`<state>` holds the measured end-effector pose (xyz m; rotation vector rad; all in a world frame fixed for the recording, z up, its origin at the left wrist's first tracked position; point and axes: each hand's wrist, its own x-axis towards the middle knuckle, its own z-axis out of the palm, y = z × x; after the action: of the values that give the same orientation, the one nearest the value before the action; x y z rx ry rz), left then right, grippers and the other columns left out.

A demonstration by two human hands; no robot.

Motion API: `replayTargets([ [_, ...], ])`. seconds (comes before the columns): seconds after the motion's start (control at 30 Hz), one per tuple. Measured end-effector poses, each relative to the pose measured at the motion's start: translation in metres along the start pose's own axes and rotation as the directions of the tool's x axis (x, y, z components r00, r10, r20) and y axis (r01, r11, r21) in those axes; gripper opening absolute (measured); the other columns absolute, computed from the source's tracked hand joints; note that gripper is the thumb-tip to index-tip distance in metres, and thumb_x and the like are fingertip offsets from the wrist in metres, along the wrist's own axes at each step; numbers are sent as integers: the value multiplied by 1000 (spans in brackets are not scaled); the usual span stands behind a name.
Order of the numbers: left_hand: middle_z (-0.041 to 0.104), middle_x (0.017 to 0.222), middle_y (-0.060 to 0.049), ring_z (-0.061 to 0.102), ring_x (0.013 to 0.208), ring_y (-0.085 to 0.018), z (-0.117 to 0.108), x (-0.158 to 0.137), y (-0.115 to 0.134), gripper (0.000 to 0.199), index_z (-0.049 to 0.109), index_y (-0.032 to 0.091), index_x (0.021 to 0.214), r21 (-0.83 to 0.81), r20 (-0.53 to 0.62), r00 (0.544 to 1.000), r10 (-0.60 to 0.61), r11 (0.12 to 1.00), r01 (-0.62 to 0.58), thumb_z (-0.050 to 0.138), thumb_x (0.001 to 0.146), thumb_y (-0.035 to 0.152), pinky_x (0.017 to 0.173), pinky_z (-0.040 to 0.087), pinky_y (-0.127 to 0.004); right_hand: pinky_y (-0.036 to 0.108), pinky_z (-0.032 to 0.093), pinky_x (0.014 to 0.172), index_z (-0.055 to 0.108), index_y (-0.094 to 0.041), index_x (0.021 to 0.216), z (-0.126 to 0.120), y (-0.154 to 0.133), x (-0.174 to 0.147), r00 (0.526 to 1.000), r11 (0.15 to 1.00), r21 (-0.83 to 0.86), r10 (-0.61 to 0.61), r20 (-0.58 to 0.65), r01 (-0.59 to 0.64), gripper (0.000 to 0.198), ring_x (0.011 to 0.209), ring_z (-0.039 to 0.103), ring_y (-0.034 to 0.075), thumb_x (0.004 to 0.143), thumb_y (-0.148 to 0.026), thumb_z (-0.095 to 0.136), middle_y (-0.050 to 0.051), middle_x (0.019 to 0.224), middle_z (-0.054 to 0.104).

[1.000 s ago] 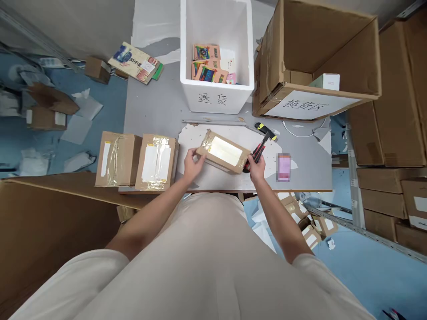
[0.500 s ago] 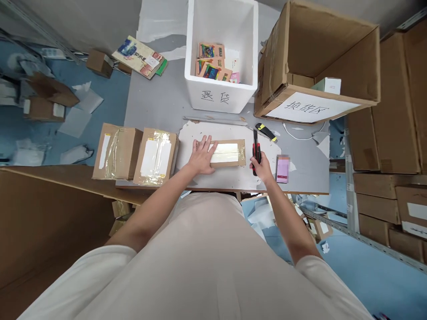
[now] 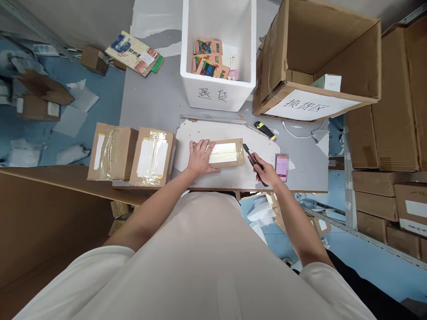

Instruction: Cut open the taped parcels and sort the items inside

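A small flat cardboard box [image 3: 227, 152] with a white label and clear tape lies on a white sheet on the table. My left hand [image 3: 200, 159] rests across its left end, fingers spread and lying flat. In my right hand [image 3: 267, 171] is a black and red utility knife [image 3: 251, 155], its tip slanting up and left towards the right end of the box. Whether the knife touches the box I cannot tell. Just right of that hand a phone [image 3: 282, 168] with a pink screen lies on the table. A second, black and yellow utility knife [image 3: 265, 130] lies above.
Two taped cardboard boxes [image 3: 151, 156] stand at the left. At the back are a white foam box [image 3: 218, 94] holding colourful packets and a large open carton [image 3: 273, 100]. A book [image 3: 131, 53] lies back left. Stacked cartons [image 3: 375, 195] fill a rack at the right.
My right hand has turned the utility knife from upright to slanting left, bringing its tip nearer the small box. My left hand stays on the box. The view has shifted slightly.
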<state>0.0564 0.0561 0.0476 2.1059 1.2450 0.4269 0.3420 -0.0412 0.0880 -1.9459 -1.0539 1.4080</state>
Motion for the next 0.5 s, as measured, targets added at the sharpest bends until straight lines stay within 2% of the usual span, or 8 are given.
replayTargets([
  [0.13, 41, 142, -17, 30, 132, -46, 1, 3, 0, 109, 45, 21, 139, -6, -22, 1000, -9, 1000, 9, 87, 43, 48, 116, -5, -61, 20, 39, 30, 49, -30, 141, -15, -15, 4, 997, 993, -119, 5, 77, 4, 63, 32, 44, 6, 80, -27, 68, -5, 61, 59],
  [0.27, 40, 141, -19, 32, 130, -44, 0, 3, 1, 107, 42, 17, 141, 148, 32, 999, 20, 989, -25, 83, 48, 53, 115, 1, -60, 19, 37, 32, 46, -31, 143, -25, -23, -1, 981, 961, -276, 61, 182, -9, 60, 34, 45, 6, 86, -28, 62, -4, 63, 59],
  [0.37, 40, 141, -19, 34, 129, -42, -1, 2, 2, 105, 38, 17, 142, 259, 56, 998, 14, 966, -28, 78, 53, 57, 114, 5, -60, 18, 42, 38, 36, -34, 148, -29, -26, -8, 970, 921, -388, 116, 214, -24, 60, 38, 50, 6, 91, -29, 55, -4, 68, 59],
  [0.5, 40, 141, -20, 34, 129, -41, -3, 1, 4, 105, 37, 15, 143, 320, 70, 997, 22, 947, -43, 75, 55, 60, 114, 8, -59, 18, 45, 41, 30, -32, 151, -28, -27, -16, 968, 879, -475, 152, 199, -40, 58, 40, 51, 6, 95, -29, 48, -2, 72, 59],
])
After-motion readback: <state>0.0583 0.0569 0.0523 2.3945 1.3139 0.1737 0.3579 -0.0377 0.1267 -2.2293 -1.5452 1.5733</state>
